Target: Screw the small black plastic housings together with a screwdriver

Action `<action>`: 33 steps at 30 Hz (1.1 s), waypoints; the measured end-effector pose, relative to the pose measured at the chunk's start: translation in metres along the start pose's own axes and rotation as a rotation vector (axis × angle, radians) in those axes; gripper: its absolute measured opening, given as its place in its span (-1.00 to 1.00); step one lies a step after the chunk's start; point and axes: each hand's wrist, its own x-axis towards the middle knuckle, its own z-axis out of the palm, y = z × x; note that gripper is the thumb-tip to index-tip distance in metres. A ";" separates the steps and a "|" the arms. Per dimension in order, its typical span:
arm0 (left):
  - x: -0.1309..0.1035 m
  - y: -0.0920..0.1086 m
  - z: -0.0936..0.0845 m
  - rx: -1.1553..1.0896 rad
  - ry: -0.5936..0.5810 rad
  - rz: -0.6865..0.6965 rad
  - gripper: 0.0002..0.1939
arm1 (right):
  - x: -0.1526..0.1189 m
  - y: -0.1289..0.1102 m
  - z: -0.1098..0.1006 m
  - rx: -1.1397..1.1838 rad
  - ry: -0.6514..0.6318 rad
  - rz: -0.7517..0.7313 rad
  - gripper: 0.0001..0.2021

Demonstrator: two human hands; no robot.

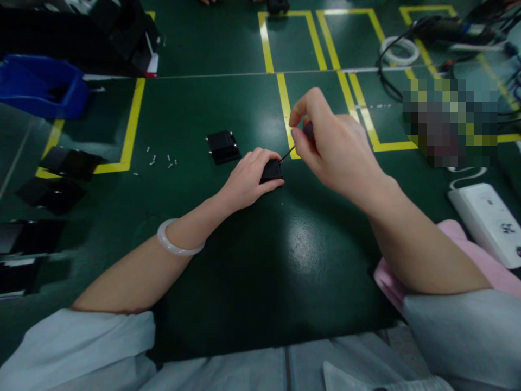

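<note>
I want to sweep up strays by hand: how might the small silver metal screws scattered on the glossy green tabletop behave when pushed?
The small silver metal screws would probably slide easily, since the glossy green tabletop looks smooth. Their slender shafts suggest they may also roll. Being so tiny, they are likely light but stiff.

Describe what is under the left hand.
Under the left hand is a black piece; its right end shows. The hand covers its other end, and the green table directly beneath cannot be seen.
</note>
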 end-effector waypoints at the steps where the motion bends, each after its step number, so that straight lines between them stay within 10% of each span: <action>1: 0.000 0.000 0.000 -0.001 0.000 0.000 -0.60 | 0.000 0.000 0.000 0.013 0.007 -0.004 -0.70; 33: -0.001 -0.001 0.000 0.002 0.000 0.013 -0.59 | -0.001 0.000 -0.005 -0.016 -0.021 0.011 -0.65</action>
